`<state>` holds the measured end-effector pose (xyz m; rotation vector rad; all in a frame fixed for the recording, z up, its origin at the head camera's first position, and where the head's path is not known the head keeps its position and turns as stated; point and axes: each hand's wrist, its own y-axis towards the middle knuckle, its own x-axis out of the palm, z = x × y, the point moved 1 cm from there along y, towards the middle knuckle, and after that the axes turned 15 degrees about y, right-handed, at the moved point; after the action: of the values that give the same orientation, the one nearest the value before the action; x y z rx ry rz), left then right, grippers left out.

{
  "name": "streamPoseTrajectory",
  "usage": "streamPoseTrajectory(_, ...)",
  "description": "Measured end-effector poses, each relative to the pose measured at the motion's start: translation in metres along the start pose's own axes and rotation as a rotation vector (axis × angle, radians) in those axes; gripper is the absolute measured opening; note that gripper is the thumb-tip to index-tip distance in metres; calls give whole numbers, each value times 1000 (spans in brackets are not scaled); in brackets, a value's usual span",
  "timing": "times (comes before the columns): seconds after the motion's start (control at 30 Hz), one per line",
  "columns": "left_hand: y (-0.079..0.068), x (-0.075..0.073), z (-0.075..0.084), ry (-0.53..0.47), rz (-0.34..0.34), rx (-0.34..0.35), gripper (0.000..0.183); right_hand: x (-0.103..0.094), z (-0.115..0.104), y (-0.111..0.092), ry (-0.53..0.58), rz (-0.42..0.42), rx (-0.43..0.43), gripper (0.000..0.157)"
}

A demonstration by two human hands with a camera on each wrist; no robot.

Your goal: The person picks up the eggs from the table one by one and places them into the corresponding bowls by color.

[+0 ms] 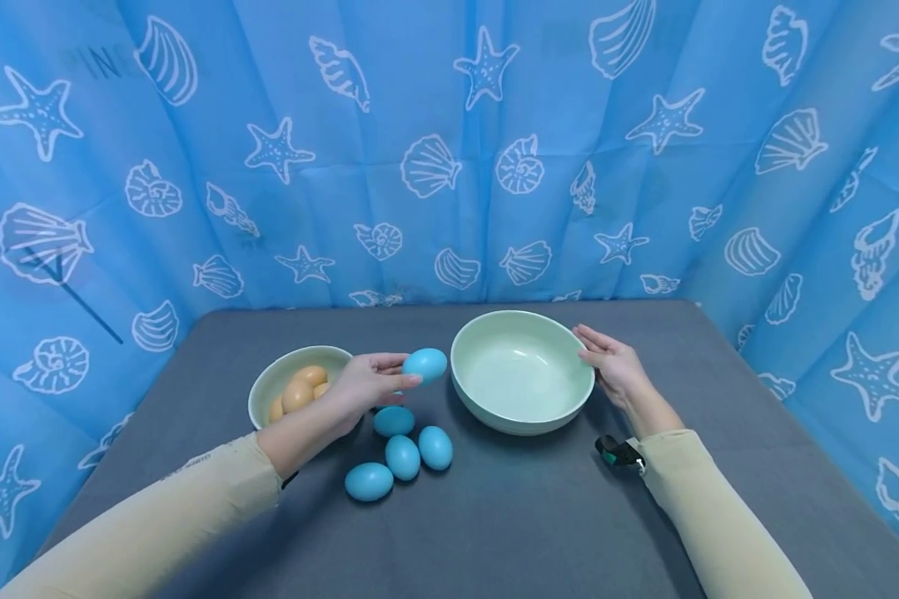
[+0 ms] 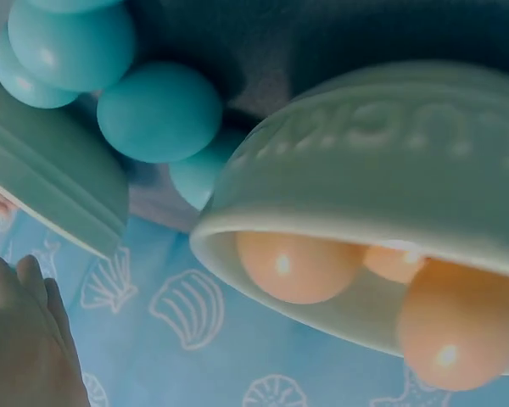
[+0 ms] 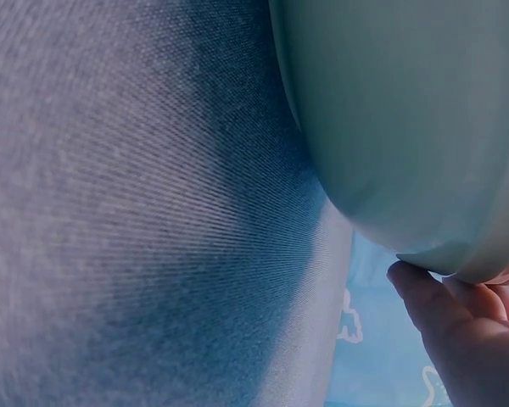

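Note:
My left hand (image 1: 370, 384) pinches a blue egg (image 1: 424, 366) between thumb and fingers, above the table and just left of the large pale green bowl (image 1: 520, 423). At that bowl's right side, my right hand (image 1: 620, 366) grips the rim, thumb near the top edge. The inside of the large bowl shows no eggs. Several more blue eggs (image 1: 402, 457) lie grouped on the table below my left hand. Behind my left forearm stands a smaller pale green bowl (image 1: 262, 391) with several light orange eggs (image 1: 297, 396); the forearm hides part of it.
A dark grey cloth covers the table (image 1: 524, 516). Beneath the right wrist shows a black strap (image 1: 618, 452) with a green patch. A blue curtain (image 1: 449, 225) with white shells and starfish hangs behind the table and along its sides.

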<state>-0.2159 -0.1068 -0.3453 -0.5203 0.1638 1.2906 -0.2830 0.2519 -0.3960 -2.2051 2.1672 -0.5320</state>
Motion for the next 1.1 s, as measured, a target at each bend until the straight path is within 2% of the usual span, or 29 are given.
streamPoseTrajectory(0.6,35,25,16,-44,-33,1,50,1,3,-1,2,10,-15,55)
streamPoseTrajectory(0.8,47,32,21,-63,-46,-19,48,1,2,-1,3,6,-11,55)
streamPoseTrajectory(1.1,65,49,29,-82,-99,-10,55,-1,2,0,-7,10,-24,55)
